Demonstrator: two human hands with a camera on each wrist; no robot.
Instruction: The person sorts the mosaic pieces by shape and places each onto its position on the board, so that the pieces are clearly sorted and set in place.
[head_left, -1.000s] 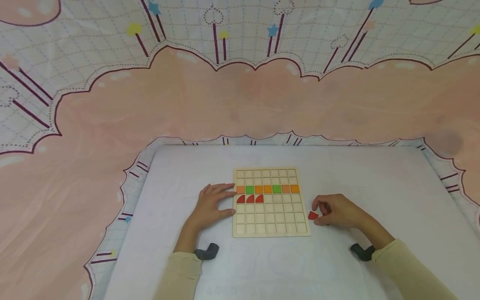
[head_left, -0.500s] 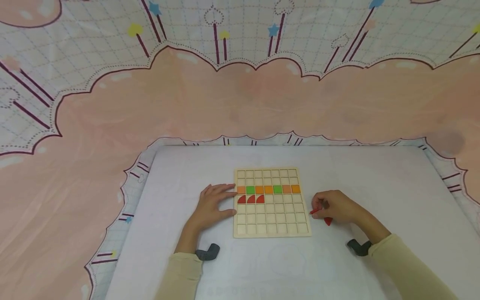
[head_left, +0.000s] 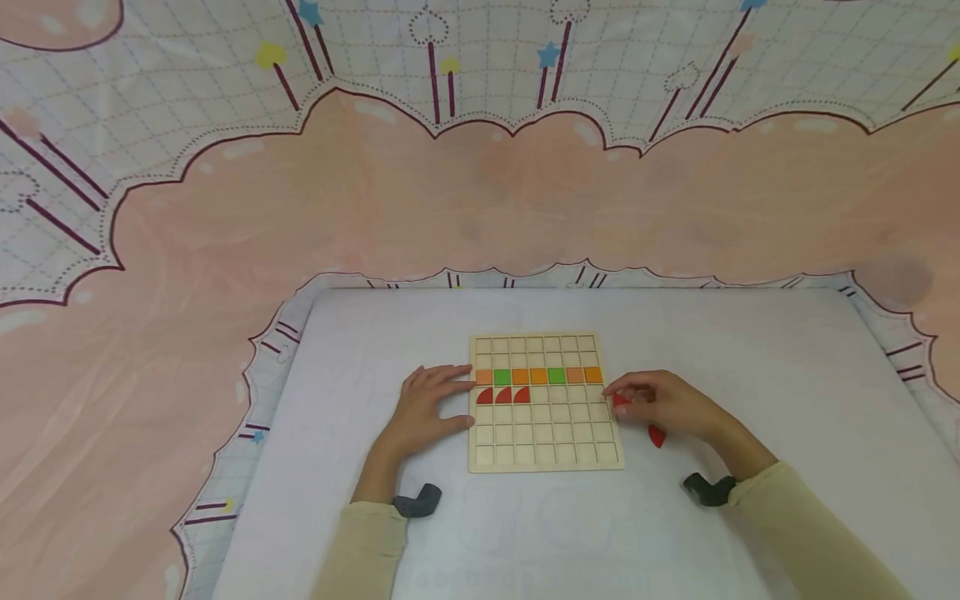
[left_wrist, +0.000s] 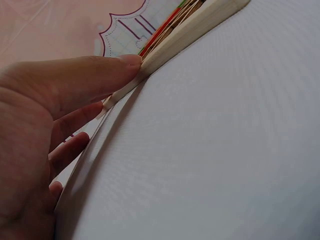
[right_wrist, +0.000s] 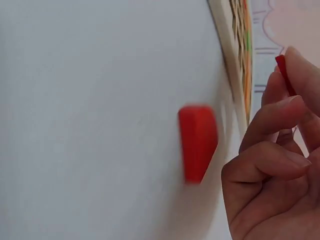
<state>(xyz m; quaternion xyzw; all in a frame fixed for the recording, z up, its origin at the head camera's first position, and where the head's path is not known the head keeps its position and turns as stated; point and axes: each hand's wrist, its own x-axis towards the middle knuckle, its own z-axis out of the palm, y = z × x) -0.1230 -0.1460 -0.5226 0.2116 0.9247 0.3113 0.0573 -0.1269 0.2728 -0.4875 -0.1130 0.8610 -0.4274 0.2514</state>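
Observation:
A square wooden grid board lies on the white table. One row holds orange and green square tiles; just below, at that row's left end, sit three red quarter-circle pieces. My left hand rests against the board's left edge with fingers stretched out; the thumb touches the rim in the left wrist view. At the right edge, my right hand pinches a red piece between thumb and fingers. A second red piece shows just below that hand, blurred in the right wrist view.
The white tabletop surrounds the board. A patterned pink and white cloth hangs behind and beside the table. Each wrist carries a dark camera mount.
My right hand has moved forward and left to the board's right edge with the pinched red piece. A second red piece has come into view below the hand. The left hand stays put.

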